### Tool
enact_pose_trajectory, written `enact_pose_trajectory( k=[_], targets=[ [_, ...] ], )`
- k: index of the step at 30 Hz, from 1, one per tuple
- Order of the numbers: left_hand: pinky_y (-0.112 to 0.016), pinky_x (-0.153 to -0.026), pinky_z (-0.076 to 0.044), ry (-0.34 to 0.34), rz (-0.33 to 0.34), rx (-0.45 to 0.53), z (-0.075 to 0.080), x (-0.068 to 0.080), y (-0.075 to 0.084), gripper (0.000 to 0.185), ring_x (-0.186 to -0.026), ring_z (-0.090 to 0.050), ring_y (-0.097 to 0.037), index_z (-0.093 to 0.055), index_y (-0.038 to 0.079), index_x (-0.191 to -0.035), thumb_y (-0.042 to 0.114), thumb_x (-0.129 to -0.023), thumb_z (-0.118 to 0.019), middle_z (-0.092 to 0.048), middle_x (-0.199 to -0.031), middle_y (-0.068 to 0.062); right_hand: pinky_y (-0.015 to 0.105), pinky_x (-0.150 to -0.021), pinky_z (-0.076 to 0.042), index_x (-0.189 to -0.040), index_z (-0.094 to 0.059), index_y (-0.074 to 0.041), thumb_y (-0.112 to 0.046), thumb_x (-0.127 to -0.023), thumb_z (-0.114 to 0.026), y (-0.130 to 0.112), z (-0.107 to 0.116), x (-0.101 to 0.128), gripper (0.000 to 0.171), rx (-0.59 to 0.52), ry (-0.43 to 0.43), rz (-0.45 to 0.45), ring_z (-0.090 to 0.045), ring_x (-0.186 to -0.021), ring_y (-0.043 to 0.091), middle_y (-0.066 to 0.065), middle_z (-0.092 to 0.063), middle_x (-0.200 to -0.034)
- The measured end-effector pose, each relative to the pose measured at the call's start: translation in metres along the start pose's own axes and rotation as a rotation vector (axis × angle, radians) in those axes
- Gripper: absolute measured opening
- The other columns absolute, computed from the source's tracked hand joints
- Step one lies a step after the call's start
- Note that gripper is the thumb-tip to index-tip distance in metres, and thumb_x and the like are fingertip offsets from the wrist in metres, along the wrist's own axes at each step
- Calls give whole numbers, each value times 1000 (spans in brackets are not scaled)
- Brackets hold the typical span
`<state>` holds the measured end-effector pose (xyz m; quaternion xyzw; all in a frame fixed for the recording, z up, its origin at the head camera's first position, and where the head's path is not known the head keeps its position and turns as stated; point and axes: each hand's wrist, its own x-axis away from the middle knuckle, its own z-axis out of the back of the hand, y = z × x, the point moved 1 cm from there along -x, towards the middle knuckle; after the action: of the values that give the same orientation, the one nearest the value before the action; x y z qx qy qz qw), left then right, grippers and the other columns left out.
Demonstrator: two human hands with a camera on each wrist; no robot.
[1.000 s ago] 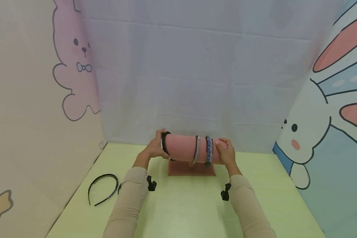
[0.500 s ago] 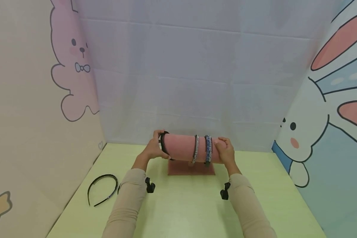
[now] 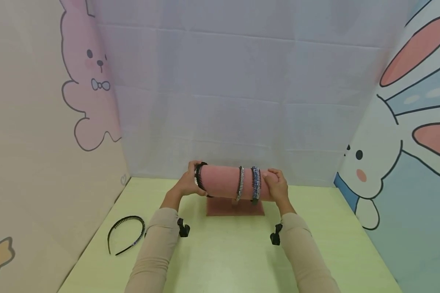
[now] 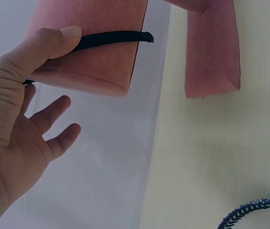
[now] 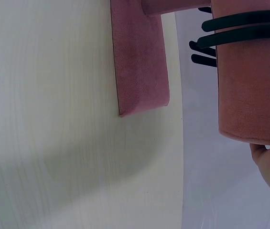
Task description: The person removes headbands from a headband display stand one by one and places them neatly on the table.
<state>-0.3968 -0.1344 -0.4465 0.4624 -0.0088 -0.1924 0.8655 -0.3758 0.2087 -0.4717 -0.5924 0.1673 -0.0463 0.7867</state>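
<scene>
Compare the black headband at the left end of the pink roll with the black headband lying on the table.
The black headband on the roll stands upright, wrapped round the pink roll; the headband on the table lies flat on the table. The left hand holds the first, thumb pressing it; nothing touches the second, which lies apart to the left. Both are thin, black, toothed arcs.

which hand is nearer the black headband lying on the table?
Left. The left hand is at the pink roll's near-side end above that headband; the right hand holds the far end.
</scene>
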Motion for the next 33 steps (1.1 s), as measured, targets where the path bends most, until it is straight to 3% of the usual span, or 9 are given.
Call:
enact_pose_trajectory(
  k=[8, 14, 18, 25, 33],
  targets=[
    [-55, -97, -33, -71, 19, -9, 8, 2, -2, 121, -133, -24, -34, -19, 26, -146, 5, -52, -91, -20, -151, -6, 49, -91, -37, -119, -56, -17, -38, -85, -64, 2, 0, -1, 40, 11, 4, -6, -47, -109, 33, 13, -51, -127],
    [-56, -92, -38, -127, 40, -53, 8, 0, -2, 127, -133, -25, -37, -14, 34, -148, 5, -51, -91, -15, -153, -4, 48, -90, -37, -118, -56, -18, -37, -86, -64, 1, 0, -1, 38, 8, 5, -20, -48, -108, 33, 13, -52, -127],
    [-56, -89, -41, -129, 36, -68, 9, -1, -3, 127, -131, -29, -38, -14, 35, -148, 3, -52, -90, -17, -152, -7, 48, -91, -37, -119, -56, -17, -38, -86, -64, 0, 0, -1, 39, 9, 0, -24, -47, -108, 32, 13, -51, -127],
    [-55, -89, -41, -135, 33, -16, 13, -2, -5, 121, -132, -27, -39, -18, 39, -146, -1, -55, -88, -13, -153, 2, 47, -90, -37, -118, -56, -19, -37, -85, -64, -3, 1, 0, 38, -17, -7, -32, -47, -108, 32, 12, -51, -127],
    [-49, -84, -46, -146, 45, 75, 16, 3, -5, 123, -132, -27, -36, -17, 42, -145, -10, -56, -84, -18, -152, -4, 46, -89, -38, -118, -56, -18, -37, -86, -63, 1, 0, 0, 37, -22, -6, -8, -48, -106, 32, 12, -52, -125]
  ],
)
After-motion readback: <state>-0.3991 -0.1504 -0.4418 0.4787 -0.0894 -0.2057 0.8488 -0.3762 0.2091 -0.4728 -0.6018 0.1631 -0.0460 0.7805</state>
